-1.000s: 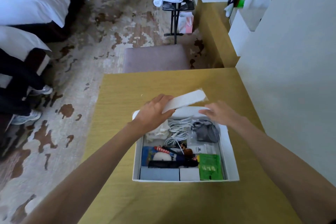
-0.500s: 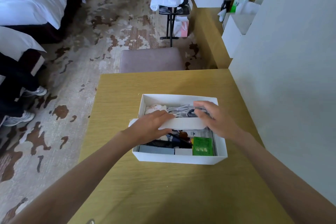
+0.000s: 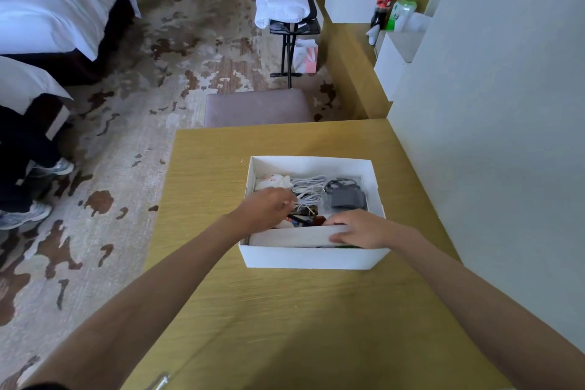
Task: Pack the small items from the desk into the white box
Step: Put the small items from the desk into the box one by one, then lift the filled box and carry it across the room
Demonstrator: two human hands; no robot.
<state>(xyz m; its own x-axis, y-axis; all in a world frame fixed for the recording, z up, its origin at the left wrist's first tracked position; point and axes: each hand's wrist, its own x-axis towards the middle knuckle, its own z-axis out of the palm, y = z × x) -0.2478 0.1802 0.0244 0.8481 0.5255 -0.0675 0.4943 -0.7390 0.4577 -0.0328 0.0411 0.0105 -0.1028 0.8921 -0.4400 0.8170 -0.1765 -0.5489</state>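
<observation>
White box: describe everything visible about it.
The white box is an open-topped rectangle, cardboard by its look, flat on the desk near the wall. It holds cables, a grey pouch and small items. The left hand reaches inside; the right hand grips a white strip along its near wall.

Both forearms bare, reaching forward and converging. The left hand (image 3: 269, 207) lies palm down, wrist straight, fingers bunched and bent toward the right; whether they pinch anything cannot be told. The right hand (image 3: 361, 228) has knuckles up, fingers curled over the edge of a white flap (image 3: 291, 236), thumb on its near face. The hands are near but apart.
</observation>
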